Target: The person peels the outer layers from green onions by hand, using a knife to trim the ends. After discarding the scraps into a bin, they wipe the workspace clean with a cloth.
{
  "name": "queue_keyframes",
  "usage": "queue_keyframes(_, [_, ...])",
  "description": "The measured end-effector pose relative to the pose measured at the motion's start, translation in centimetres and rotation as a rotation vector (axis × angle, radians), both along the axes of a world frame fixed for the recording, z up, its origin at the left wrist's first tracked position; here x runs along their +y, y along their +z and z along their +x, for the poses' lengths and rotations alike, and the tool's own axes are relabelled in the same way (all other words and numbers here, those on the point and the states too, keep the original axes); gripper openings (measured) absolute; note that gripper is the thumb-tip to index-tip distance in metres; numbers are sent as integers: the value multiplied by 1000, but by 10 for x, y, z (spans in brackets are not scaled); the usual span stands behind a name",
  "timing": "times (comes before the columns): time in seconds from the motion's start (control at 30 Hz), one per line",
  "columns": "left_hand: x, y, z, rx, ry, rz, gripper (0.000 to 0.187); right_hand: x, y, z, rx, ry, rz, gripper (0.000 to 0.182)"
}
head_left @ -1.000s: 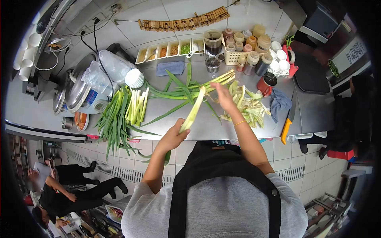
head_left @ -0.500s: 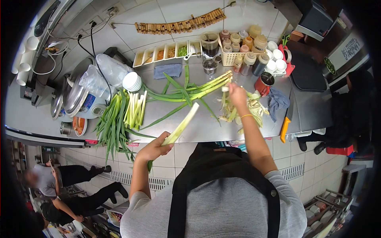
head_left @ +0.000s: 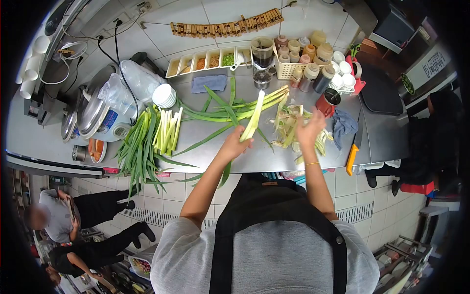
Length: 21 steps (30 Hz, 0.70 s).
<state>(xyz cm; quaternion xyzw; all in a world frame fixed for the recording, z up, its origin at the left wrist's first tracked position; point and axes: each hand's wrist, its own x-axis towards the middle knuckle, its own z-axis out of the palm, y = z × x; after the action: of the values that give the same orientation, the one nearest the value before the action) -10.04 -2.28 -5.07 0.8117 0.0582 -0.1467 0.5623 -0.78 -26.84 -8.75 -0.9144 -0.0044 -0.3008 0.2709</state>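
Note:
My left hand (head_left: 237,144) is closed around a leek (head_left: 253,117), its pale end pointing up and away from me and green leaves hanging below the hand. Fingers apart, my right hand (head_left: 310,128) hovers over a heap of pale leek peelings (head_left: 284,125), with nothing visible in it. Several untrimmed leeks (head_left: 215,116) lie across the steel counter beyond my left hand. To the left, a bunch of peeled leeks (head_left: 167,131) rests with white ends toward the back and green leaves (head_left: 142,147) drooping over the front edge.
A knife with an orange handle (head_left: 351,159) lies right of the peelings, near a blue cloth (head_left: 344,121) and a red cup (head_left: 327,102). Sauce bottles in a basket (head_left: 289,71), topping trays (head_left: 183,66) and stacked white bowls (head_left: 164,96) stand behind. Other people (head_left: 98,208) stand left.
My left hand has moved right and forward with the leek, which now stands more upright. My right hand has come down and right from the leek ends, its fingers spreading.

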Motion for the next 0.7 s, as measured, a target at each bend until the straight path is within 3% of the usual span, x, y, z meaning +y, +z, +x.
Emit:
queue_keyframes(0.07, [-5, -18, 17, -21, 51, -60, 28, -48, -4, 3, 98, -246, 11, 61])
queue_keyframes(0.1, [-7, -27, 25, -22, 43, -67, 28, -68, -7, 7, 95, -254, 5, 61])
queue_keyframes(0.17, [-14, -40, 37, -58, 20, -79, 31, -104, -19, 16, 315, -535, -41, 67])
queue_keyframes(0.3, [-31, -32, 48, -33, -55, 25, 34, -164, -57, 34, 553, -470, -200, 50])
queue_keyframes(0.37, [-35, -25, 50, -56, -73, 79, 37, -209, -87, 55, 658, -214, -147, 26])
queue_keyframes(0.4, [-35, -22, 51, -66, -79, 83, 37, -219, -96, 56, 433, -212, -179, 15])
queue_keyframes(0.43, [-35, -19, 50, -70, -79, 48, 38, -216, -82, 51, 426, -218, -174, 15])
queue_keyframes(0.5, [-35, -8, 51, -80, -74, 8, 38, -220, -46, 45, 289, -266, 205, 13])
queue_keyframes(0.53, [-34, 3, 49, -70, -73, -15, 38, -225, -37, 41, 289, -264, 202, 13])
queue_keyframes(0.6, [-34, 7, 46, -55, -66, -41, 37, -234, -20, 30, 88, 19, 896, 7])
queue_keyframes(0.63, [-33, 5, 45, -74, -66, -65, 36, -231, -7, 19, 94, 20, 896, 7])
queue_keyframes(0.7, [-34, 7, 43, -94, -65, -89, 35, -213, 24, -1, -179, 264, 1443, 11])
